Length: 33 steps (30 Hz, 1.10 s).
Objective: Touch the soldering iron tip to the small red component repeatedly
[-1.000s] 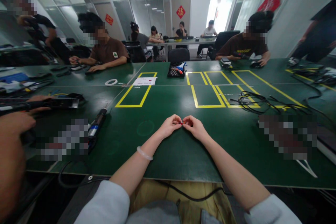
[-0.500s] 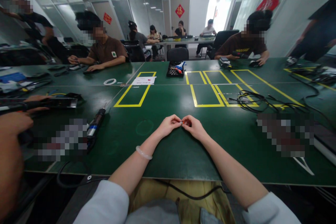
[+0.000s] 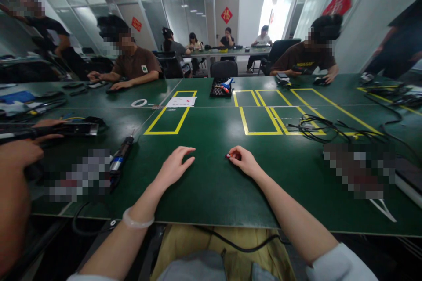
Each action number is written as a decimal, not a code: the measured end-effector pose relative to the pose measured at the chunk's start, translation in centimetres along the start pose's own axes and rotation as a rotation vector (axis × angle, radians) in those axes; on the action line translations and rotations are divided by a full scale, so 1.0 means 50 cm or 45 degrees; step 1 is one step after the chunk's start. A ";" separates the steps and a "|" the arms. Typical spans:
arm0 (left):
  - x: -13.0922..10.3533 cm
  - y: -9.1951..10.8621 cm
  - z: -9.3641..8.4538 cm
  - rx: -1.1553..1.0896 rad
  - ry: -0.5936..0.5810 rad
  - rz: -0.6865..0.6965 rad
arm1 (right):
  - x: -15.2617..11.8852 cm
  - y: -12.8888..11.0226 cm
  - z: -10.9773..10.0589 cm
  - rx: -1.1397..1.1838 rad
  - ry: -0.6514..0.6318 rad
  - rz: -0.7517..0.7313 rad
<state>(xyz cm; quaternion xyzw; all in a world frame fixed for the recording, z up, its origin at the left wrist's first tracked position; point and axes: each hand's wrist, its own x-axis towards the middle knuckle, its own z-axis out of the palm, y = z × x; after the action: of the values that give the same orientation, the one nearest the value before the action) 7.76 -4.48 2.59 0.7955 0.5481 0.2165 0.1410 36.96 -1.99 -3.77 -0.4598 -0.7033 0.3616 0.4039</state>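
Observation:
Between the fingertips of my right hand is a small red-and-orange piece with a pale spot. It is too small for me to name its kind. My right hand is pinched closed around it, just over the green table. My left hand is to the left, apart from the piece, with its thumb and fingers spread and nothing between them. A pale translucent bracelet circles my left wrist.
A black tray with tools stands at the back. Yellow tape outlines mark the table. Black cables lie at the right, a blue-and-black cylindrical tool at the left. Another person's hand works at far left. A white tape ring lies beyond.
My left hand has let go of the small piece and moved left and toward me, its fingers opening. My right hand stays in place, still pinching the piece.

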 end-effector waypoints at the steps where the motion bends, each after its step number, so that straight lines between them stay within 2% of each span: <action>1: -0.019 -0.033 -0.025 0.131 0.044 -0.074 | 0.000 -0.001 0.001 -0.010 0.003 -0.006; 6: -0.131 -0.225 -0.132 0.691 0.187 -0.495 | -0.001 -0.004 0.004 -0.045 0.001 -0.022; 9: -0.197 -0.323 -0.173 0.800 0.124 -0.733 | -0.001 -0.004 0.007 -0.049 -0.018 -0.018; 12: -0.235 -0.385 -0.196 0.690 -0.012 -0.812 | 0.000 -0.004 0.010 -0.050 -0.013 -0.014; 15: -0.240 -0.405 -0.203 0.643 -0.052 -0.756 | 0.001 -0.004 0.013 -0.051 -0.003 -0.013; 19: -0.220 -0.372 -0.195 0.670 0.006 -0.770 | 0.002 -0.003 0.016 -0.056 -0.016 -0.015; 24: -0.175 -0.281 -0.165 0.634 -0.017 -0.756 | 0.004 -0.004 0.018 -0.057 -0.017 -0.019; 28: -0.123 -0.193 -0.123 0.637 -0.082 -0.734 | 0.005 -0.008 0.020 -0.007 -0.010 -0.037; 33: -0.047 -0.075 -0.047 0.612 -0.105 -0.516 | 0.005 -0.006 0.017 -0.033 -0.005 -0.089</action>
<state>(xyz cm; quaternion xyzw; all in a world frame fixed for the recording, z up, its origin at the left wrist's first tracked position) 2.81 -5.35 2.44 0.6887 0.7247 0.0161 0.0114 36.02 -1.95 -3.80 -0.4395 -0.7244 0.3391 0.4089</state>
